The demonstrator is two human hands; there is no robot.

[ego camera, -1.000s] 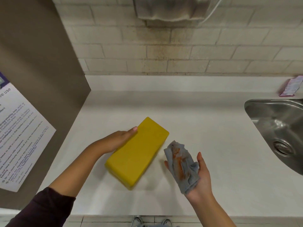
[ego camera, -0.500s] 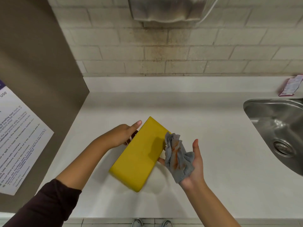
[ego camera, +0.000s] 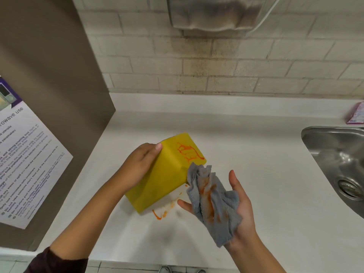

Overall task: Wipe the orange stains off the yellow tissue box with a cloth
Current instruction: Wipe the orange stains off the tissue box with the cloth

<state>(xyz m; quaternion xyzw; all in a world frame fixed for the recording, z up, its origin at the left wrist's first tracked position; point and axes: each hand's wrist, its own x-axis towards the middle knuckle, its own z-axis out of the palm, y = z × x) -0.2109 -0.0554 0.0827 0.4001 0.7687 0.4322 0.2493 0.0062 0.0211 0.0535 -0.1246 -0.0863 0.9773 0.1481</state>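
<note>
We see even, fairly bright overhead light on the white counter (ego camera: 256, 174). Soft shadows pool below the fingers (ego camera: 234, 180) of the right hand (ego camera: 236, 209), toward the near edge. The steel sink (ego camera: 334, 154), right of those fingers, shows mild glare. Wide-angle bending curves the wall tiles (ego camera: 216, 66), and the frame's edges are slightly soft.

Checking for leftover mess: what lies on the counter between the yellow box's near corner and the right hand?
In the head view, orange smears on the white counter; nothing else.
</note>
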